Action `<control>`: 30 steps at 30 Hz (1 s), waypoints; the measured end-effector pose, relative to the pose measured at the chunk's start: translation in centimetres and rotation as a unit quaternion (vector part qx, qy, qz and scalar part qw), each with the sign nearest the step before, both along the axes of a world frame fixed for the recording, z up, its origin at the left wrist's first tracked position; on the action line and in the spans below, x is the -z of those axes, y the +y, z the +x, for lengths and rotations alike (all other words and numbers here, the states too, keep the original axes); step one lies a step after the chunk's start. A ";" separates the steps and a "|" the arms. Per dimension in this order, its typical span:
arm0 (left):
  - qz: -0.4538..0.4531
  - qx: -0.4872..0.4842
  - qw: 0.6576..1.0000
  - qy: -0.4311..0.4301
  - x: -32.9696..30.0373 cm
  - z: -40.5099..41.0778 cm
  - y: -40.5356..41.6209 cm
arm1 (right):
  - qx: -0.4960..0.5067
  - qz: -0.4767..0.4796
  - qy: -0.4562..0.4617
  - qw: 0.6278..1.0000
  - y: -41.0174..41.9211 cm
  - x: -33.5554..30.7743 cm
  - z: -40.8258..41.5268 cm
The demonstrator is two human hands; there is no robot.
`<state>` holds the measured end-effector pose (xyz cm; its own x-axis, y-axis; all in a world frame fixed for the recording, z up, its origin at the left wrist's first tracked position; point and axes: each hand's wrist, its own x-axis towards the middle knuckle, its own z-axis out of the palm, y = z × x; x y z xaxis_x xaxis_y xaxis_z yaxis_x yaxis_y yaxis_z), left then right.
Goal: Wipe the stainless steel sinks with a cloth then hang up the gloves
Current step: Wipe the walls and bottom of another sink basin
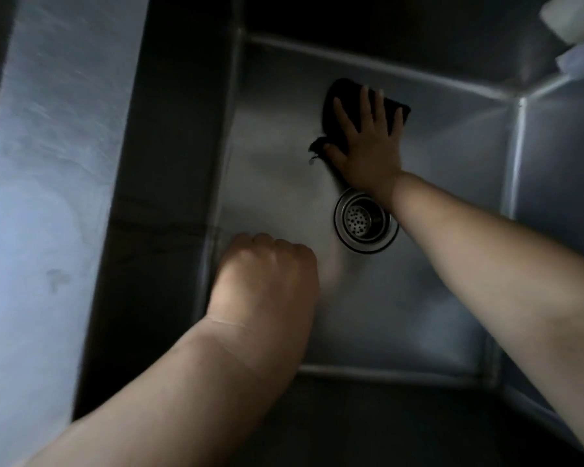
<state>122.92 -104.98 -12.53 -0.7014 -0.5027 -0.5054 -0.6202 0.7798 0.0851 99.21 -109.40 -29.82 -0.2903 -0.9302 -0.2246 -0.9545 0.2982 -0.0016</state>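
Down into the deep square stainless steel sink basin (402,298), and the round perforated metal drain strainer (365,221) sits near the middle of its floor, so take everything from there. Four steel walls box the drain in; a welded seam runs along the far edge and another along the near edge, with a bright vertical corner seam off to the far right. Bare steel floor lies open on every side of the drain, widest towards the near right corner.

Just beyond the drain, the right hand (368,143) lies flat with straight, spread fingers, pressing a dark crumpled cloth (343,99) onto the basin floor; the cloth shows past the fingertips and to the left of the thumb. The wrist crosses the drain's far right rim.

Left of the drain and nearer the camera, the left hand (267,278) is curled into a fist by the left wall, knuckles up; whether it holds anything, I cannot tell.

Count: one basin in full view, one drain, one cloth, two bare forearms.

Left of the basin wall a broad brushed-steel ledge (44,197) catches pale, streaky light. Far right of the drain, at the top corner, something pale and blurred (570,18) sits on the rim. The light is dim and the metal dull grey.
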 end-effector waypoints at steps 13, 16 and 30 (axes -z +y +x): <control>-0.117 -0.035 0.991 -0.058 0.6 0.4 -1.6 | -0.254 0.005 -0.051 0.966 11.8 -0.1 10.5; -0.123 -0.033 0.990 -0.064 0.8 0.7 -1.5 | -0.319 0.017 -0.062 0.945 17.3 -1.1 10.5; -0.068 -0.044 0.994 0.078 -0.1 1.0 -1.1 | -0.083 0.137 -0.053 0.986 24.3 -6.9 0.7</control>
